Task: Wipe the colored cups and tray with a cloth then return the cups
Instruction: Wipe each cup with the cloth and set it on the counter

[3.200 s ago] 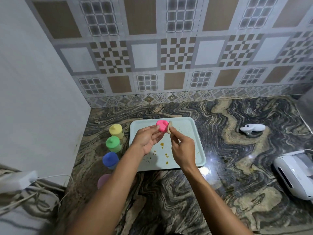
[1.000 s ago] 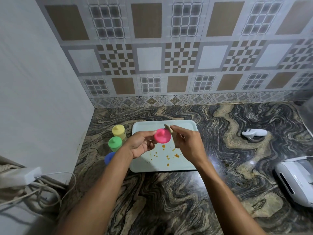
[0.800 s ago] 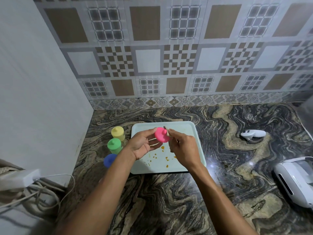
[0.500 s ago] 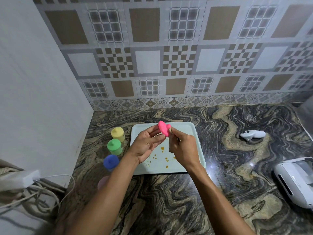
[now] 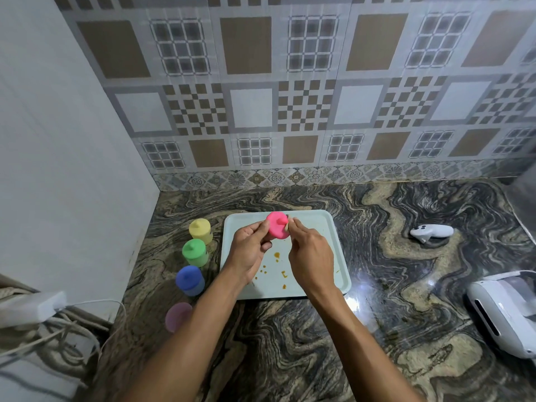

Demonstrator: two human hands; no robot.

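Yellow cup (image 5: 200,231), green cup (image 5: 195,252), blue cup (image 5: 190,280) and a paler purple cup (image 5: 178,316) stand in a line on the countertop (image 5: 377,329), just left of the tray (image 5: 324,224). The line runs from far to near. The first three are matte and each shows a small nub on top. The pink cup (image 5: 278,229) has the same matte look and the same nub. It is tilted towards the camera and held up over the far part of the tray. The pale green tray carries orange specks (image 5: 277,255) near its middle.

The left hand (image 5: 249,250) reaches in from below, its fingers curled round the left side of the pink cup. The right hand (image 5: 310,256) comes in beside it, thumb and forefinger pinching a beige scrap (image 5: 287,226) against the cup's right edge. The scrap is too small to tell what it is made of.

A plain white wall closes the left side, near the row of cups, with a charger and cables (image 5: 32,309) at its foot. Between the tray's far rim and the tiled back wall lies a strip of bare marble. To the right of the tray the counter is open as far as a white controller (image 5: 432,232). A white headset (image 5: 504,311) lies by the right edge.
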